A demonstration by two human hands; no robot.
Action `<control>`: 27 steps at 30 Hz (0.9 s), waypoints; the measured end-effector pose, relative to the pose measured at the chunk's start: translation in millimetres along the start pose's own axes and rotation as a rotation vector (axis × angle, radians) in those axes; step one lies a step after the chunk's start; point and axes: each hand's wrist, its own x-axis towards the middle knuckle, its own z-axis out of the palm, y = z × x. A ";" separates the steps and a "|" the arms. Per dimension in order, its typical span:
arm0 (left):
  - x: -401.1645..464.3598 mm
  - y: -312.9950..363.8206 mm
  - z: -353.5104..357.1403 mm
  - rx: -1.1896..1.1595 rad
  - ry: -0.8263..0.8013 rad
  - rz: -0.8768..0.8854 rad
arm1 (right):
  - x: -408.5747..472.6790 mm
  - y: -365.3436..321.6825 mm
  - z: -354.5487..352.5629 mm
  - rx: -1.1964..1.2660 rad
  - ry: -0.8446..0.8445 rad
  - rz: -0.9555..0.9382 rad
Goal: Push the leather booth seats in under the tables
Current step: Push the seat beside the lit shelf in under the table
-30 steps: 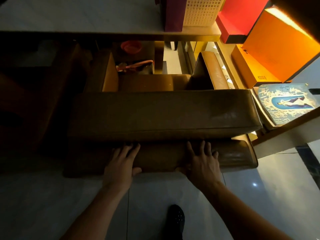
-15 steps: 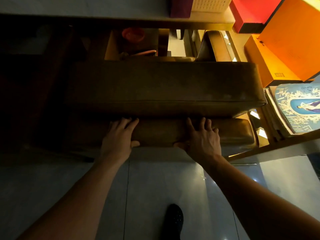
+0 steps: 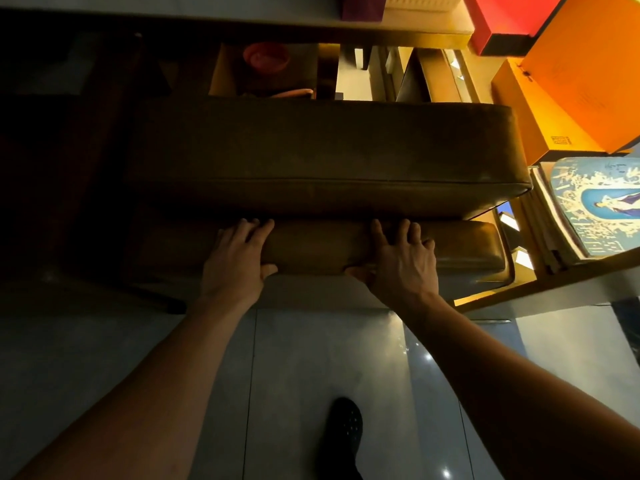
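Across the frame's middle, booth seat (image 3: 325, 157): brown leather, wide cushion above a narrower padded backrest (image 3: 311, 249)
Table (image 3: 207, 19): its edge runs along the top, above the seat's far side
Floor (image 3: 311, 375): grey glossy tiles, lower half
Boxes (image 3: 581, 71): orange, stacked upper right
Left hand (image 3: 235, 261): flat on the backrest, fingers straight and close together, thumb on its near edge
Right hand (image 3: 398, 261): flat on the backrest, fingers slightly spread
Shoe (image 3: 343, 427): black, bottom centre
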 end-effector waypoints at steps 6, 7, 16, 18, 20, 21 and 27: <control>-14.2 -1.9 3.4 0.018 -0.012 -0.003 | -12.7 0.3 4.7 -0.010 -0.035 -0.004; -13.8 -2.7 3.6 0.023 -0.014 0.000 | -12.6 0.3 4.0 -0.009 -0.037 -0.005; -0.6 -3.2 3.9 0.038 -0.009 0.013 | -1.7 1.3 0.9 0.010 -0.034 -0.017; 3.7 -1.7 4.3 0.040 -0.008 0.008 | 2.3 2.8 -0.1 0.014 -0.035 -0.010; 4.9 -0.5 4.6 0.034 -0.007 0.001 | 3.5 3.4 0.3 0.019 -0.045 -0.004; 4.9 -0.2 4.4 0.032 -0.010 -0.003 | 3.5 3.2 0.2 0.020 -0.048 -0.003; 8.5 6.2 -1.3 0.020 -0.064 -0.046 | 4.8 2.6 -3.0 0.006 -0.039 -0.012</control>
